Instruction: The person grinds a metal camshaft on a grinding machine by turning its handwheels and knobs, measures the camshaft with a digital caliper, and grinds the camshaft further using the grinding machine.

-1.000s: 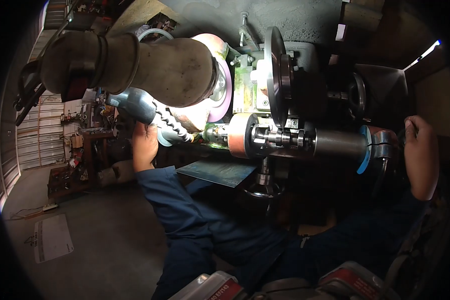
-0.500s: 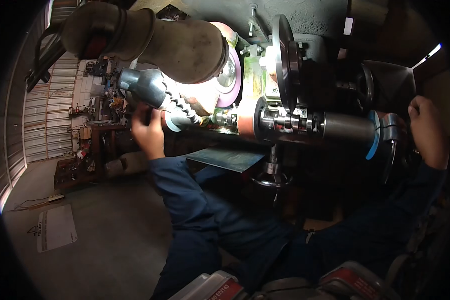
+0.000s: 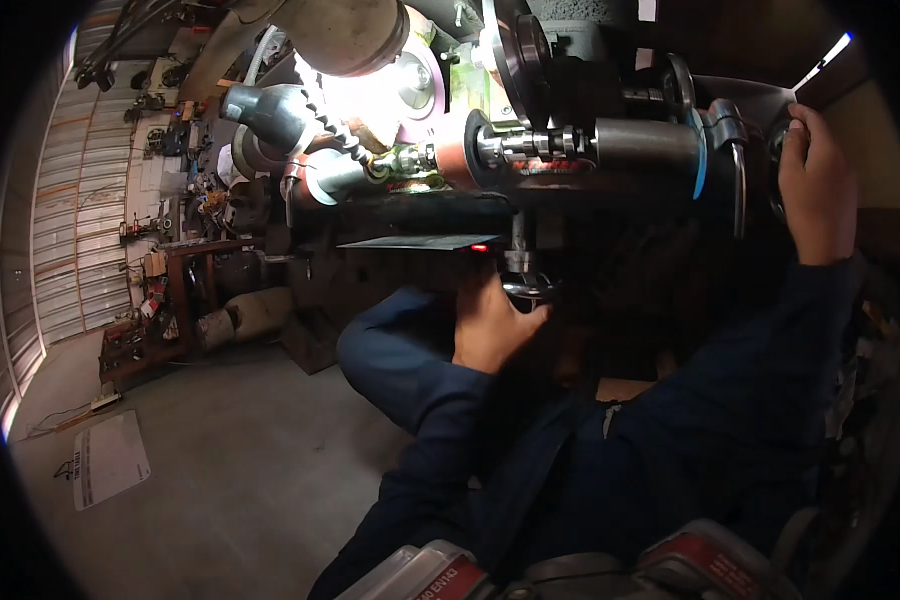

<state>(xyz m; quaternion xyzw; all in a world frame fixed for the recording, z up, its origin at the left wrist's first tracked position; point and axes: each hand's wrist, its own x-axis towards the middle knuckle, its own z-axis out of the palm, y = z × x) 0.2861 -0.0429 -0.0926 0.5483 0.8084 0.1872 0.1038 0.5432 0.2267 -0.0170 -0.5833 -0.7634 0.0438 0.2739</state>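
My left hand (image 3: 492, 320) reaches up under the flat metal plate (image 3: 410, 242), just left of the small chrome handwheel (image 3: 532, 287). Its thumb is spread toward that wheel, and the other fingertips are hidden near a small red light (image 3: 480, 247). At the right end of the grinding machine, my right hand (image 3: 818, 180) has its fingers curled at the rim of a dark handwheel (image 3: 776, 165). A shaft with several lobes (image 3: 540, 145) lies across the machine, between an orange-red holder (image 3: 457, 150) and a grey cylinder (image 3: 648, 143).
A bright lamp lights the pinkish grinding wheel (image 3: 420, 80). Near it are a black lamp shade (image 3: 270, 115) and a large tan cylindrical housing (image 3: 345, 30). A clamp lever (image 3: 738, 185) hangs by the right end. Cluttered benches (image 3: 210, 245) stand at left, with a white sign (image 3: 112, 460) on the floor.
My left hand has left the left end of the machine and moved right and down, under the plate. My right hand stays at the right end. The view has tilted, lifting the machine in frame.
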